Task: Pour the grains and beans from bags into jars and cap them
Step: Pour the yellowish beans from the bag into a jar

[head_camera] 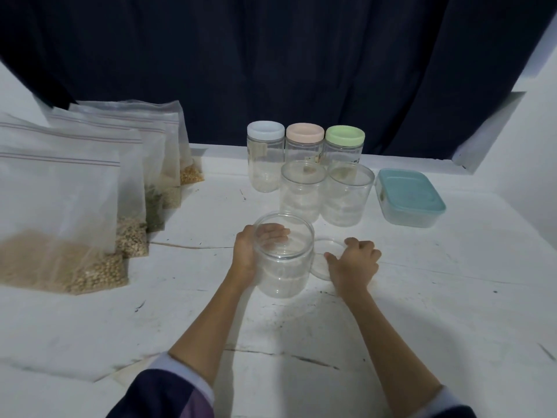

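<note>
Jars of clear plastic stand on the white desk (422, 297); the nearest open jar (283, 257) sits at the middle, its mouth uncovered and nothing inside it. The left hand (250, 251) wraps round this jar's left wall, fingers curled behind it and seen through the plastic. Just to the jar's right a clear lid (324, 260) lies flat on the desk, and the right hand (354, 262) rests on its right edge with fingers bent down onto the rim; whether they pinch it I cannot tell. Behind stand two more clear jars (325, 191) side by side, each seemingly covered by a clear lid, and behind those a row of three taller jars capped with a white lid (265, 129), a pink lid (305, 132) and a green lid (345, 134). Small labels show on the rear jars but are too blurred to read. A shallow box with a teal lid (410, 191) sits right of the jars. Along the left, zip bags (90, 182) stand in an overlapping row, holding tan grain, pale beans, green pulses and yellow kernels at their bottoms; no print is readable on them.
</note>
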`<state>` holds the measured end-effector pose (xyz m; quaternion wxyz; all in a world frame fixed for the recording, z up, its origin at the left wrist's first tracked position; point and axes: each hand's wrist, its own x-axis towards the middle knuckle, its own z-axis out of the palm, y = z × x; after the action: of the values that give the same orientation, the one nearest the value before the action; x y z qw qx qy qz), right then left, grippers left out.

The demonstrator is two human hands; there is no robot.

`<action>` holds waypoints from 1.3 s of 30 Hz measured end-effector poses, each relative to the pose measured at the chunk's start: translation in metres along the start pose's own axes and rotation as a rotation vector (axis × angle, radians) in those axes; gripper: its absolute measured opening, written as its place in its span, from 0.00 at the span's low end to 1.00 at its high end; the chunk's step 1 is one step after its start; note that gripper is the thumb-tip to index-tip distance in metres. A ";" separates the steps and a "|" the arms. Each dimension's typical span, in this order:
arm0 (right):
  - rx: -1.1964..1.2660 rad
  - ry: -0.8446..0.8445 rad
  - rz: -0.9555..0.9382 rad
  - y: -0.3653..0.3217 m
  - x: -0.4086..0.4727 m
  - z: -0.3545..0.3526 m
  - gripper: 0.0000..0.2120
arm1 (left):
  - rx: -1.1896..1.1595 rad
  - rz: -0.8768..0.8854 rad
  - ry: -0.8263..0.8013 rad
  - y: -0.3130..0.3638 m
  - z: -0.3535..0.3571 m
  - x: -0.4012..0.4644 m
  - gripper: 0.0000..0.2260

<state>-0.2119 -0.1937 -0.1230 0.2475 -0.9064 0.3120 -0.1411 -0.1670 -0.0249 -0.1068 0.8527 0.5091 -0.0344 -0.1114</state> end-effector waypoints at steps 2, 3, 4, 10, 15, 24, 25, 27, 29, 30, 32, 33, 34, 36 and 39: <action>-0.007 -0.013 -0.006 -0.002 0.001 -0.003 0.26 | -0.001 0.001 0.033 0.004 0.004 -0.005 0.19; 0.023 -0.008 -0.004 -0.006 0.002 -0.008 0.25 | 0.020 -0.002 0.059 0.007 0.006 -0.007 0.17; 0.075 0.004 -0.003 -0.010 0.004 -0.015 0.23 | 0.071 0.000 0.094 0.011 0.006 -0.009 0.14; 0.525 0.172 -0.197 -0.077 0.009 -0.069 0.12 | 0.510 0.236 0.286 0.050 -0.017 -0.007 0.13; 0.688 0.128 -0.460 -0.171 -0.025 -0.074 0.09 | 0.530 0.377 0.292 0.113 -0.031 -0.011 0.13; 0.620 -0.231 -0.828 -0.333 -0.102 -0.010 0.07 | 0.540 0.689 0.497 0.244 -0.130 -0.023 0.09; 0.567 -0.242 -0.871 -0.350 -0.108 -0.001 0.06 | 0.578 0.692 0.593 0.257 -0.147 -0.020 0.07; 0.450 -0.232 -0.951 -0.377 -0.114 0.012 0.07 | 0.623 0.588 0.807 0.276 -0.175 -0.014 0.07; 0.302 -0.228 -0.987 -0.409 -0.122 0.024 0.11 | 0.684 0.387 0.856 0.290 -0.205 -0.009 0.15; 0.208 -0.239 -0.990 -0.423 -0.125 0.029 0.13 | 0.711 0.296 0.811 0.292 -0.215 -0.008 0.18; 0.014 -0.295 -0.954 -0.446 -0.127 0.038 0.17 | 0.701 0.196 0.704 0.293 -0.228 -0.007 0.23; -0.062 -0.328 -0.925 -0.454 -0.128 0.042 0.16 | 0.684 0.176 0.664 0.293 -0.233 -0.007 0.24; -0.118 -0.348 -0.904 -0.460 -0.129 0.045 0.14 | 0.673 0.161 0.631 0.292 -0.236 -0.006 0.24; -0.157 -0.340 -0.883 -0.465 -0.133 0.048 0.09 | 0.664 0.116 0.590 0.291 -0.240 -0.006 0.22; -0.064 -0.351 -0.857 -0.462 -0.141 0.046 0.09 | 0.617 0.091 0.561 0.291 -0.241 -0.009 0.17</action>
<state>-0.0720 0.2274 0.0723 0.1880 -0.9709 -0.1334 -0.0653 -0.0897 0.3171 0.0333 0.6406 0.7493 0.1449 0.0851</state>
